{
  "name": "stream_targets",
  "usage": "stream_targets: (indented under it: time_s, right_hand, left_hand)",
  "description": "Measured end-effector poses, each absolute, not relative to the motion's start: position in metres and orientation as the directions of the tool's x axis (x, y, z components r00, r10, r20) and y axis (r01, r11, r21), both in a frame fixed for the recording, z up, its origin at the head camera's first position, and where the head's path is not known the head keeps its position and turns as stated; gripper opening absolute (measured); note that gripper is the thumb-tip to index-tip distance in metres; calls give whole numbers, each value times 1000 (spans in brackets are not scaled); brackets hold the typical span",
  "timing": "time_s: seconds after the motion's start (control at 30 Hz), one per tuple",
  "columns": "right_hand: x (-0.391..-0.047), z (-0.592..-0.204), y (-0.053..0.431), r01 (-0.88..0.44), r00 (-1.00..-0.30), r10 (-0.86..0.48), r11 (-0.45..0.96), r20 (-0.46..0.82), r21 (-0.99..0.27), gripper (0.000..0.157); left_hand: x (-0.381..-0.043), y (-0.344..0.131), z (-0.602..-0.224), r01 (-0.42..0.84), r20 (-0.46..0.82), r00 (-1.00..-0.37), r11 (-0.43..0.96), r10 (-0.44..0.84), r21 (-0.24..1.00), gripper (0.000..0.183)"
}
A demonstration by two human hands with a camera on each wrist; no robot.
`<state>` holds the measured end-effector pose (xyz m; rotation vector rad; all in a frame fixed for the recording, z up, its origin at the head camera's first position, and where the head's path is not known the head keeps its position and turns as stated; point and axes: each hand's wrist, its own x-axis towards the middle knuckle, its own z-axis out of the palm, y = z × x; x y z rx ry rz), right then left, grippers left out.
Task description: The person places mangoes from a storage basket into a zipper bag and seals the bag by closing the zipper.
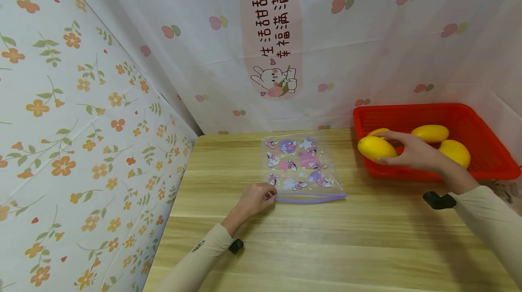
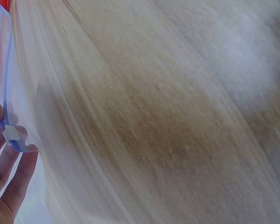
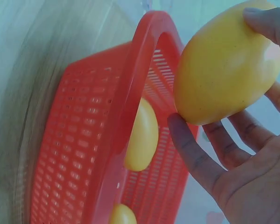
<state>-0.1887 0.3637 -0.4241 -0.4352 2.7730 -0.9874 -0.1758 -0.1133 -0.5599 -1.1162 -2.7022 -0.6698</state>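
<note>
My right hand (image 1: 416, 152) grips a yellow mango (image 1: 375, 148) above the left edge of the red basket (image 1: 401, 172). In the right wrist view the thumb lies on one side of this mango (image 3: 219, 70) and the fingers on the other. A clear zip bag (image 1: 290, 165) with a cartoon print lies flat, its purple zip edge towards me. My left hand (image 1: 256, 200) pinches the left end of that edge; the left wrist view shows a white slider (image 2: 11, 133) between the fingers.
Several more mangoes (image 1: 430, 133) lie in the basket at the right of the wooden table (image 1: 310, 242). A printed curtain (image 1: 195, 20) hangs behind the table, and a flowered cloth (image 1: 81, 147) stands along its left side.
</note>
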Motion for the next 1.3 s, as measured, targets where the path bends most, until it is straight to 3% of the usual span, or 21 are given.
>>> stream_targets:
  time_s: [0.63, 1.3]
  right_hand:
    - [-183, -422, 342, -245, -931, -363, 700, -39, -671, 68]
    - [-171, -444, 314, -322, -891, -453, 663, -19, -676, 67]
  left_hand:
    - [-175, -114, -560, 709, 332, -705, 619, 626, 338, 7]
    - [-175, -114, -563, 720, 329, -693, 604, 641, 341, 5]
